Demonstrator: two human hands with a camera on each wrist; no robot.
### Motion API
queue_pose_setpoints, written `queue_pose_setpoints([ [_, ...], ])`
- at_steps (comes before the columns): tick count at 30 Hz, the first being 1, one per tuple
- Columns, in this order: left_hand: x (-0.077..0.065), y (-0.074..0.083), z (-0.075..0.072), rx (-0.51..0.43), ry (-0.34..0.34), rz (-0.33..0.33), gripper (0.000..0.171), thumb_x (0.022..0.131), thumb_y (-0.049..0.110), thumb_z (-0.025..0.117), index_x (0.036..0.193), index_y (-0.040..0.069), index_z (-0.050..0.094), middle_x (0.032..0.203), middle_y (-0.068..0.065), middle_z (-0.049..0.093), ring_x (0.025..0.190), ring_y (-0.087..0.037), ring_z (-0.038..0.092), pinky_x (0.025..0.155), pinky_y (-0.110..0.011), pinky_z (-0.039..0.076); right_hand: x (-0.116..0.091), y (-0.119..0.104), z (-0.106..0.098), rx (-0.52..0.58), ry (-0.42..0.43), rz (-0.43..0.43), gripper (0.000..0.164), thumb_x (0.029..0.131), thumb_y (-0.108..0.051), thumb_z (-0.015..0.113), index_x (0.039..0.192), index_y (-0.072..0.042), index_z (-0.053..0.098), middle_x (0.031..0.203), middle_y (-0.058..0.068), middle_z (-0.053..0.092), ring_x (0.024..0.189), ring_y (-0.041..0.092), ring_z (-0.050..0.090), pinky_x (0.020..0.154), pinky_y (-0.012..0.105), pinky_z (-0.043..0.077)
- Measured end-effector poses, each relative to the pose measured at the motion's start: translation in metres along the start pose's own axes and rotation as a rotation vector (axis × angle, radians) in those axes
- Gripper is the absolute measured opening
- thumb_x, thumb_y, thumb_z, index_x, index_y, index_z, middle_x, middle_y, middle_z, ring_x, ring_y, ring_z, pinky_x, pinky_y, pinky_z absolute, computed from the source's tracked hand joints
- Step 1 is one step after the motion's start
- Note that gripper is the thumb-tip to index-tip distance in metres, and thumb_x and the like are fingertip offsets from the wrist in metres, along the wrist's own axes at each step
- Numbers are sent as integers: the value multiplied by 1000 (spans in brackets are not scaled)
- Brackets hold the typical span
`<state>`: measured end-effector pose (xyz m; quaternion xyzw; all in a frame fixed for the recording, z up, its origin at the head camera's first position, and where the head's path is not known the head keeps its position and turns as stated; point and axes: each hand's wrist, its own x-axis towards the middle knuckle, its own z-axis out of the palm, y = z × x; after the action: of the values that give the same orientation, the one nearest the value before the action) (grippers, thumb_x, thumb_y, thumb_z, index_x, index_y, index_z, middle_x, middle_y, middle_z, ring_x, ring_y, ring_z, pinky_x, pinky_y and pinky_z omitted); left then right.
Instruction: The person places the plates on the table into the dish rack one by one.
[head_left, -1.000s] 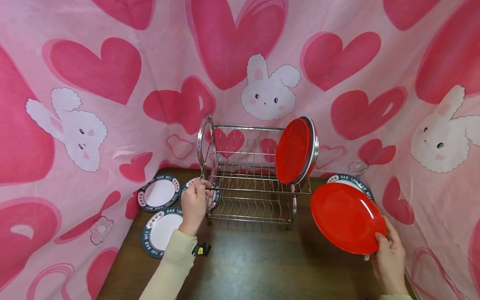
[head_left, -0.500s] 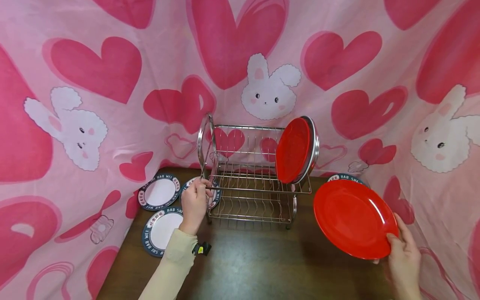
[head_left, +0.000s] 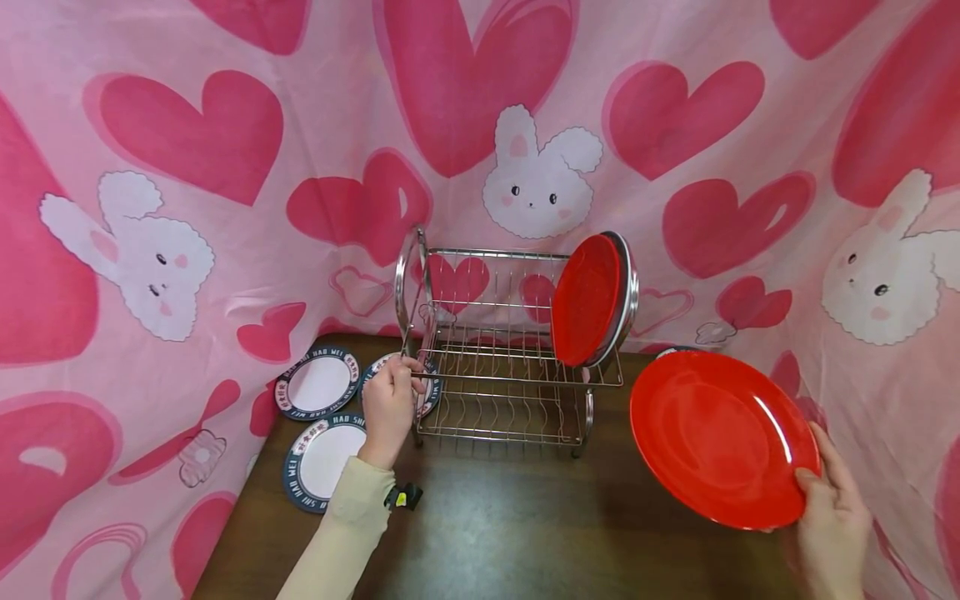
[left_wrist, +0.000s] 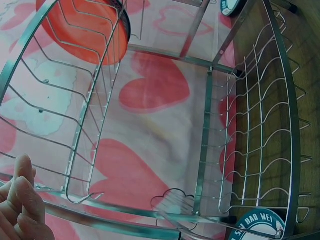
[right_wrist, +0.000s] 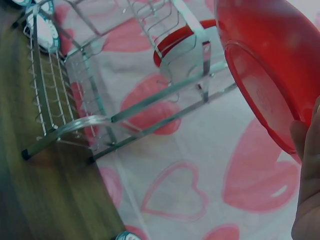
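Observation:
A two-tier wire dish rack [head_left: 498,381] stands on the table against the cloth. My left hand [head_left: 390,408] grips the front left corner of its upper tier. Curled fingers [left_wrist: 27,200] show at the lower left of the left wrist view. My right hand [head_left: 836,512] pinches the right edge of a red plate [head_left: 716,442], thumb on top, to the right of the rack and apart from it. The plate's underside faces the right wrist view. Another red plate [head_left: 587,300] leans upright at the upper tier's right end, with pale, dark-rimmed dishware partly hidden behind it.
Several white plates with blue lettered rims lie on the table, including one at the far left [head_left: 318,383] and one in front of it [head_left: 330,467]. Another blue rim [head_left: 675,352] peeks out behind the held plate. Pink heart-patterned cloth [head_left: 345,92] surrounds the table [head_left: 510,517].
My right hand has moved rightward and slightly toward me with the red plate, which now covers more of the blue-rimmed plate behind it. The left hand stays on the rack.

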<state>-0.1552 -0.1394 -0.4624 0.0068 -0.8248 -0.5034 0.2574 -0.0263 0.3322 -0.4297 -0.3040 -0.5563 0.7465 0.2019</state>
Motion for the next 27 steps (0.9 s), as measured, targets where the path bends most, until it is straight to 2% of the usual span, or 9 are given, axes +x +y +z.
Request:
queue_pose_setpoints([
  [4,0,0,0,6,7,10,35,103,13,40,92,4,72,65,-5,69,56,-11,53,51,-30,33,-8,-7,3,16,-5,-17,53,109,-10,48,154,-38,50,164,-14,38,121,0,58,66,19,57],
  [10,1,0,0,5,4,15,35,103,13,41,92,4,72,65,-5,69,53,-7,49,50,-29,32,-20,-16,11,29,8,-82,50,108,-8,49,152,-32,54,161,-6,43,121,4,61,68,18,57],
  [16,1,-2,1,-6,4,17,36,102,12,40,91,3,72,65,-5,69,52,-5,48,49,-27,32,-32,-22,21,-6,-14,-219,50,107,-3,46,152,-24,55,158,3,47,125,11,60,72,16,56],
  [21,1,-3,2,-13,8,25,34,101,11,40,90,2,72,64,-5,69,51,-5,49,48,-27,32,-38,-32,29,29,-52,-317,50,105,0,49,151,-19,57,156,9,49,126,17,60,74,19,56],
  [27,1,-1,2,-16,8,18,35,101,12,40,90,3,72,64,-5,69,53,-8,53,50,-27,33,-43,-45,40,85,-95,-425,49,103,6,46,148,-9,59,151,13,54,123,21,62,77,20,55],
])
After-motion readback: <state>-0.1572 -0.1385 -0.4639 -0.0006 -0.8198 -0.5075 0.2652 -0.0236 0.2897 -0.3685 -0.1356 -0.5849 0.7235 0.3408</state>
